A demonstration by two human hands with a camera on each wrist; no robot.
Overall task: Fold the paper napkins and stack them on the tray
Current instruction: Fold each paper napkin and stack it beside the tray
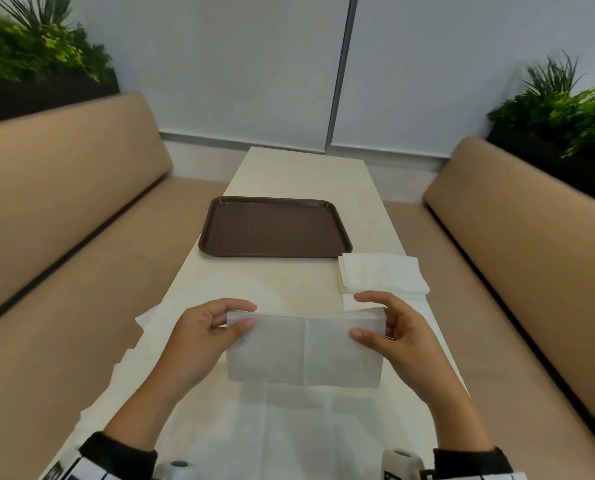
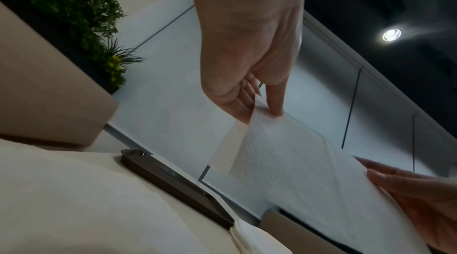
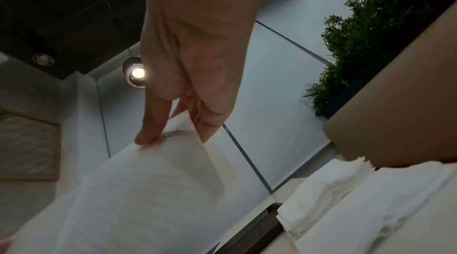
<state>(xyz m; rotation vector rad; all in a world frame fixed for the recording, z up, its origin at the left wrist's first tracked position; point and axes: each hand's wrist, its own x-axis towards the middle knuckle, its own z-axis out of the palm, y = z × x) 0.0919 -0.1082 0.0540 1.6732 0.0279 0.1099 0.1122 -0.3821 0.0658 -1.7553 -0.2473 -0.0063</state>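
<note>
White paper, a thin rectangular napkin [image 1: 304,348] folded once with a crease down its middle, hangs in the air above the near end of the long cream table [image 1: 303,174]. The left hand [image 1: 206,332] pinches its left top corner between thumb and fingers; the right hand [image 1: 389,327] pinches the right top corner in the same way. Behind the napkin some flat white sheets [image 1: 289,427] lie on the table, partly covered by the forearms, so their number is hard to tell. A stack of white napkins [image 1: 381,275] sits near the right table edge, just beside the dark brown rectangular plastic tray [image 1: 275,228], which holds nothing. In the wrist views the tray is cut off and only its rim shows.
</note>
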